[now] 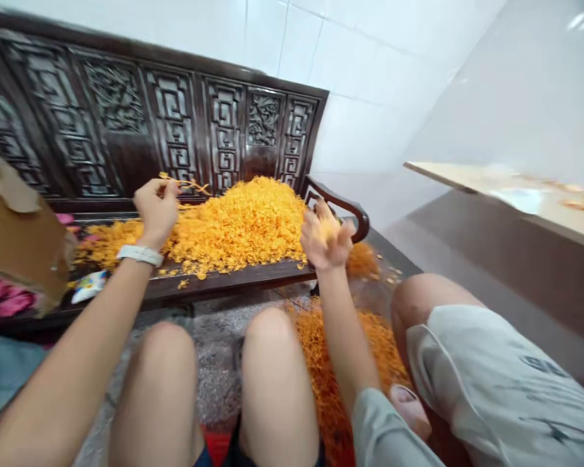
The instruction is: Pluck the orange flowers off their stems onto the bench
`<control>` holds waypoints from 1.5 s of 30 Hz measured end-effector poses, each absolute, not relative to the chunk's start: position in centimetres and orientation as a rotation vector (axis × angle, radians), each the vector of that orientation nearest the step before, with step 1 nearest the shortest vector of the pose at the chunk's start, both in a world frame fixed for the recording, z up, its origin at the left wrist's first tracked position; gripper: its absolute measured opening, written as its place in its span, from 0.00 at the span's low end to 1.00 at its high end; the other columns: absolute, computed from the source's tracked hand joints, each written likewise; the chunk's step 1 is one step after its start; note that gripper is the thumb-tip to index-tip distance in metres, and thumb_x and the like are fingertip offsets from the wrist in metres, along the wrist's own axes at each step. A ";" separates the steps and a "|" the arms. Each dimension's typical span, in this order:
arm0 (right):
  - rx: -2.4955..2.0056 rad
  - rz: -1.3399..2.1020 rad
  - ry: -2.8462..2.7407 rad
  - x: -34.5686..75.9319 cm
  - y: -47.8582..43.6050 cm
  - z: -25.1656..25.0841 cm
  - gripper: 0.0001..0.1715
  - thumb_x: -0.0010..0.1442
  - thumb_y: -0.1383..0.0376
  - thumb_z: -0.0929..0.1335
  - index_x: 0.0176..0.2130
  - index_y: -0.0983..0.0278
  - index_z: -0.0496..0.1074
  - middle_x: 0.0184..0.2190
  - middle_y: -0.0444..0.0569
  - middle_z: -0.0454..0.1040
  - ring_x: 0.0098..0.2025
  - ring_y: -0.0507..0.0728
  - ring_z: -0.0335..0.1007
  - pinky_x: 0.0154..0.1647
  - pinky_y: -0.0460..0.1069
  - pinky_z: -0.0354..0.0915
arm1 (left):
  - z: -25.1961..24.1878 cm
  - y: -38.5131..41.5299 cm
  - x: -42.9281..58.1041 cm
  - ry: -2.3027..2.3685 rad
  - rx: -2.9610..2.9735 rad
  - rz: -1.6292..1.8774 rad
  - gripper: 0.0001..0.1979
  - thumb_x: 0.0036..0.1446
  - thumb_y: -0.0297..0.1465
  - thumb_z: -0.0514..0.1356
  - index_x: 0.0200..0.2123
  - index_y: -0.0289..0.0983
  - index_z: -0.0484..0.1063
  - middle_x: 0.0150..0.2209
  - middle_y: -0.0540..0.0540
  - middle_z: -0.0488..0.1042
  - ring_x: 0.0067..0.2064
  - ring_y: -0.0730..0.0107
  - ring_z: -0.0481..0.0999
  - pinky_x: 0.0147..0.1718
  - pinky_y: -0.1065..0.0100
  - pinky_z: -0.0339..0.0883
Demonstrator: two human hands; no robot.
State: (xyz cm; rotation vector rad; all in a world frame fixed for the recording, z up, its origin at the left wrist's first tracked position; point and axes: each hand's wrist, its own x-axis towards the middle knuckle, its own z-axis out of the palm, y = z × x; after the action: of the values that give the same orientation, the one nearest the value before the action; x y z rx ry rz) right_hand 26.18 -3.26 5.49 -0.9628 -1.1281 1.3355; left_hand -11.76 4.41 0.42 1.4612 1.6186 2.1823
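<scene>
— Left hand (156,211) closed on something?
— Yes, its fingertips pinch a thin wisp of orange petals (189,187), while the right hand (327,237) is half curled, gripping a small clump (328,230).
— How would those handle?
— Very light, soft and easily crushed, I'd judge. A gentle pinch or a cupped palm underneath looks best.
— Where's the rest?
— One big heap (238,227) covers the seat of a carved wooden bench (189,285). A small heap (363,261) lies on the floor by the bench's end, and a long spread (340,370) lies beside the right knee.
— Count it up?
— Two hands, three piles, one bench, one torn cardboard flap (19,240), and one white watch strap (141,255) on the left wrist.
</scene>
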 end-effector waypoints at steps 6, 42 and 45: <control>-0.687 1.593 -0.606 17.1 4.4 3.0 0.11 0.69 0.69 0.62 0.33 0.60 0.61 0.25 0.39 0.62 0.25 0.48 0.58 0.26 0.42 0.61 | 1.9 4.5 -6.6 1.485 1.627 2.058 0.10 0.68 0.34 0.66 0.34 0.35 0.80 0.30 0.48 0.80 0.31 0.70 0.74 0.32 0.68 0.64; -0.995 1.432 -1.365 6.7 13.1 -5.0 0.32 0.63 0.34 0.68 0.34 0.58 0.65 0.25 0.43 0.67 0.24 0.51 0.54 0.25 0.49 0.51 | -7.0 11.5 -5.4 1.207 1.366 2.091 0.08 0.68 0.38 0.67 0.40 0.42 0.72 0.36 0.47 0.75 0.37 0.67 0.76 0.38 0.67 0.72; -1.002 1.321 -1.574 6.6 13.6 -5.6 0.33 0.62 0.35 0.71 0.29 0.59 0.63 0.23 0.41 0.62 0.24 0.50 0.50 0.25 0.49 0.48 | -7.0 11.2 -6.1 1.317 1.522 2.136 0.06 0.68 0.35 0.67 0.39 0.42 0.74 0.38 0.46 0.76 0.42 0.64 0.77 0.46 0.63 0.72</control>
State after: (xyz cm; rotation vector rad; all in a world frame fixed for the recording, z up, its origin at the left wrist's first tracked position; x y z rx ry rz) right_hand 6.61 13.55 -5.63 -1.0024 -1.5744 1.3211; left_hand -6.13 11.22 -6.95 1.5216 1.3173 2.1356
